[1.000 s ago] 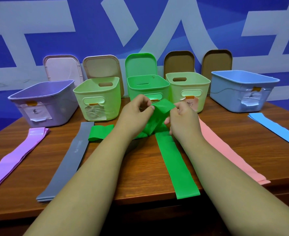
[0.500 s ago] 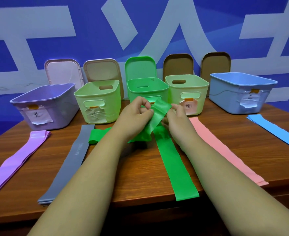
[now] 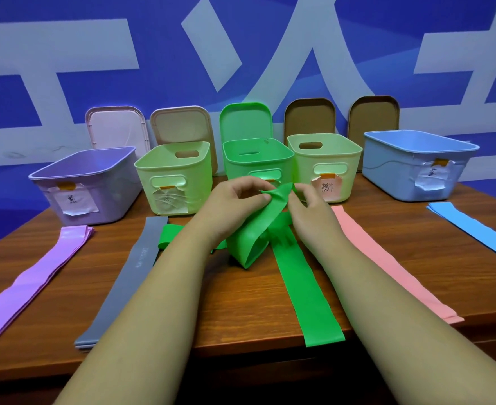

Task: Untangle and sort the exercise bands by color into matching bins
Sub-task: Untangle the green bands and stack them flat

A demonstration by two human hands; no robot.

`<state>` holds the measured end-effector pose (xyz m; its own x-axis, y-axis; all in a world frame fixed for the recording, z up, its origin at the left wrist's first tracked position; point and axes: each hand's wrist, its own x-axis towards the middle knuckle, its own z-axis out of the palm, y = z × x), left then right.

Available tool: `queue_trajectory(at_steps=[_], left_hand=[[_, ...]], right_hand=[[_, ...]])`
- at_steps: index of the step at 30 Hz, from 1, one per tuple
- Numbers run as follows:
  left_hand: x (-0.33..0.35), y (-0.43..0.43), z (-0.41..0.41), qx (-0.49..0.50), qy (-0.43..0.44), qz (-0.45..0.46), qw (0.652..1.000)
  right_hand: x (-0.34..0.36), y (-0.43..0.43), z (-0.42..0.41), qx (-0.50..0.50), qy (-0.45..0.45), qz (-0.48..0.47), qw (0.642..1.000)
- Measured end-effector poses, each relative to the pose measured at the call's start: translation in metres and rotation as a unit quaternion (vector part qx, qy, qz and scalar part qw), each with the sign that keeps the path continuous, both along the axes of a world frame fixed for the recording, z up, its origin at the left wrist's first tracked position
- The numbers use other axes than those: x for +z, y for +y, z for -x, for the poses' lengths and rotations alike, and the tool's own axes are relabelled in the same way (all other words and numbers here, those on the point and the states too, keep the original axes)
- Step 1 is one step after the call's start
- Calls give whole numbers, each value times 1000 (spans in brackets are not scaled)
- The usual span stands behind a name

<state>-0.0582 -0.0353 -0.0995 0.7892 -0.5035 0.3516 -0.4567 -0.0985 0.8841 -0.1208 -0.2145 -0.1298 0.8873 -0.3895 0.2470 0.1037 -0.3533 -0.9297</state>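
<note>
Left hand: your left hand pinches the raised end of the green band between thumb and curled fingers, just in front of the green bin
Right hand: your right hand grips the same raised end from the other side, fingers curled; your two hands are close together
Green band: bunched at the middle of the surface; a loop hangs below your hands; one tail lies flat toward you and reaches the near edge; a shorter tail lies to the left, partly under your left forearm
Other bands: purple band flat at the far left; grey band next, just beside the green band's left tail; pink band right of the green one; blue band at the far right
Bins: an open row at the back; purple bin, pale green bin, green bin, second pale green bin, blue bin; paper labels on the fronts, writing too small to read
Lids: five lids lean on the blue wall behind the bins
</note>
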Motion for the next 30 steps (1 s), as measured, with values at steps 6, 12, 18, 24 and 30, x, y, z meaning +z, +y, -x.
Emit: queue_trajectory(at_steps=[6, 12, 18, 24, 30], left_hand=[[1, 1, 2, -10, -34, 2, 999], [2, 0, 1, 24, -73, 6, 997], [9, -1, -7, 40, -110, 45, 992], [40, -7, -2, 73, -152, 63, 984], [76, -12, 11, 103, -135, 97, 981]], right_hand=[[-3, 1, -2, 10, 41, 23, 999], [-4, 2, -4, 8, 49, 41, 998], [-2, 2, -1, 9, 23, 49, 998], [-1, 1, 1, 10, 18, 45, 999], [1, 3, 5, 44, 32, 54, 997]])
